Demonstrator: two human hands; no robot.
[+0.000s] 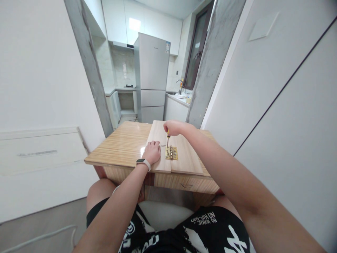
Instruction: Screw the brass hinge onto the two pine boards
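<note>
The person's right hand (172,127) was closed in a fist around the yellow handle of a screwdriver (167,137), which stood nearly upright with its tip pointing down at a brass hinge (171,153); whether the tip sat in a screw was too small to tell. The hinge lay opened flat across the seam between two pale boards, one leaf on the left board (157,131) and the other on the right board (186,158). The left hand (152,151) rested palm down on the left board, its fingers extended and slightly apart, gripping nothing. A small screw-like piece (163,146) lay on that board between the fingertips and the screwdriver. Both boards lay side by side on the striped wooden surface (118,144), reaching to its near edge, above a drawer with a curved metal handle (186,185). A watch (143,162) with a light strap circled the left wrist. Beyond the surface stood a tall silver fridge (154,66), with a tap (180,84) to its right.
</note>
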